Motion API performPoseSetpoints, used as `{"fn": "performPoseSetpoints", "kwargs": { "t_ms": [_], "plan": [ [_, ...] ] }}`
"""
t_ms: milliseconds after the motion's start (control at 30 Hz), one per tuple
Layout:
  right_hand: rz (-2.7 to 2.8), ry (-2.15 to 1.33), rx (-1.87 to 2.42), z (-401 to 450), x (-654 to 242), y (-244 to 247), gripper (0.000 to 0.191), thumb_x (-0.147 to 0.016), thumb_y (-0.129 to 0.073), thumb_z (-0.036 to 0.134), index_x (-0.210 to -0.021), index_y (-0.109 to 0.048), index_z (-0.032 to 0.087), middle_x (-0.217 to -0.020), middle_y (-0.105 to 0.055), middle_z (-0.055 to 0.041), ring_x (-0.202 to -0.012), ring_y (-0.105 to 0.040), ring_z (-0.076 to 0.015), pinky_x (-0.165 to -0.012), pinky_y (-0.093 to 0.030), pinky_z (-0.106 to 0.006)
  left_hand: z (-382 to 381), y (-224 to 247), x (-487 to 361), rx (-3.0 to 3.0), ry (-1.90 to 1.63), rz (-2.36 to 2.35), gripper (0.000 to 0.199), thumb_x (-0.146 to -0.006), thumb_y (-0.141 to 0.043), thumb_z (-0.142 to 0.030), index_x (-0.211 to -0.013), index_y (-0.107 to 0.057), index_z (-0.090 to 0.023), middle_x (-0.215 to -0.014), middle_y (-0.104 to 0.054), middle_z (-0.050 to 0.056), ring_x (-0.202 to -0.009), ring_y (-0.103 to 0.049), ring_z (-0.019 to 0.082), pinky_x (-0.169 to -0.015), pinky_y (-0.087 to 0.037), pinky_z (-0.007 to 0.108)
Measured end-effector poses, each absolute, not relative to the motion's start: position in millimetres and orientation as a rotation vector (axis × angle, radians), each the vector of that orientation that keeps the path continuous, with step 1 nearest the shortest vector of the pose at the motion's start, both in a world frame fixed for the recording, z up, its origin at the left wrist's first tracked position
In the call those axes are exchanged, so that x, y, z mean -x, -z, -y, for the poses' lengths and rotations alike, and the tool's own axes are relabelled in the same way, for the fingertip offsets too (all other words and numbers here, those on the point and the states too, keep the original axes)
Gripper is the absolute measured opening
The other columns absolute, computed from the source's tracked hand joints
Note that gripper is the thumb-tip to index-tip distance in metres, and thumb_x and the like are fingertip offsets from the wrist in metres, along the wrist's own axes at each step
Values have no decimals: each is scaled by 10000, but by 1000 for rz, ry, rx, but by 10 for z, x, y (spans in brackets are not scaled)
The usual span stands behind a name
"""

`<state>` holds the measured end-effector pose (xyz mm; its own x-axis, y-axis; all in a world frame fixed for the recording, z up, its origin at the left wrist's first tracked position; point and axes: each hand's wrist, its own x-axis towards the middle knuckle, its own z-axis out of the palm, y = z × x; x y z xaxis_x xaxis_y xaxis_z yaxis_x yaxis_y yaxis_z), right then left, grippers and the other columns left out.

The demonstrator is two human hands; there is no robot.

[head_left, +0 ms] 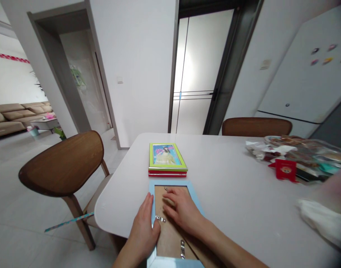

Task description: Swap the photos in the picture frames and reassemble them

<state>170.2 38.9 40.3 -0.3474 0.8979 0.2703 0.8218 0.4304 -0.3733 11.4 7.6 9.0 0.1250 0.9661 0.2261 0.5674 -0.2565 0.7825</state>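
Note:
A light blue picture frame (174, 262) lies face down near the table's front edge, its brown backing board (168, 240) showing with several small metal clips. My left hand (144, 227) rests along the frame's left side, fingers together and extended, thumb beside a metal clip (160, 219). Over the upper part of the backing, my right hand (181, 210) has its fingers apart and slightly bent, the fingertips near the top clip (166, 189). Just beyond the blue frame sits a stack of frames, a green one (168, 155) with a picture on top and red ones (167, 174) below.
On the white table's (226, 186) right side are plastic-wrapped items (306, 149), a red card (286, 170) and a white cloth or bag (323, 219). Brown chairs stand at the left (67, 163) and far side (256, 127). A patterned strip (68, 222) sticks out at the left.

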Motion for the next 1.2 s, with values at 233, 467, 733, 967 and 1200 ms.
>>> {"fn": "performPoseSetpoints", "kwargs": {
  "t_ms": [233, 467, 733, 967, 1200],
  "plan": [
    [2225, -325, 1414, -166, -1496, -417, 57, -702, -548, 221, -719, -601, 209, -810, -545, -20, -841, -465, -177, -737, -361, -285, -83, -125, -120, -1946, -972, -1487, 582, -641, -450, -120, -1217, -385, -63, -1309, -358, 135, -1205, -320, 227, -1017, -239, 372],
    [2225, -505, 1293, -197, -1664, -466, 178, -696, -529, 185, -852, -614, 200, -894, -556, -46, -883, -473, -179, -804, -366, -309, -79, -116, -121, -1895, -997, -1487, 606, -613, -462, -97, -1214, -394, -92, -1308, -365, 116, -1203, -325, 208, -1020, -232, 354],
    [2382, -753, 1212, 122, -2109, -570, 205, -622, -596, 153, -764, -659, 287, -1170, -466, -1, -1136, -334, -207, -951, -245, -362, -167, -102, -157, -1943, -998, -1512, 596, -651, -450, -122, -1236, -353, -68, -1318, -348, 131, -1210, -311, 211, -1022, -224, 338],
    [2333, -641, 1224, 81, -2016, -472, 98, -677, -566, 221, -719, -650, 248, -1080, -517, -19, -1040, -402, -195, -881, -306, -339, -190, -61, -140, -2039, -924, -1537, 596, -656, -423, -116, -1231, -326, 5, -1314, -335, 180, -1208, -311, 221, -1018, -232, 365],
    [2156, -556, 1460, 42, -1982, -433, 343, -623, -546, 206, -966, -570, 216, -1012, -512, -67, -948, -448, -206, -843, -340, -320, -184, -50, -122, -2005, -955, -1518, 589, -668, -434, -124, -1239, -326, -27, -1320, -338, 154, -1211, -307, 200, -1022, -224, 341]
  ]
}}
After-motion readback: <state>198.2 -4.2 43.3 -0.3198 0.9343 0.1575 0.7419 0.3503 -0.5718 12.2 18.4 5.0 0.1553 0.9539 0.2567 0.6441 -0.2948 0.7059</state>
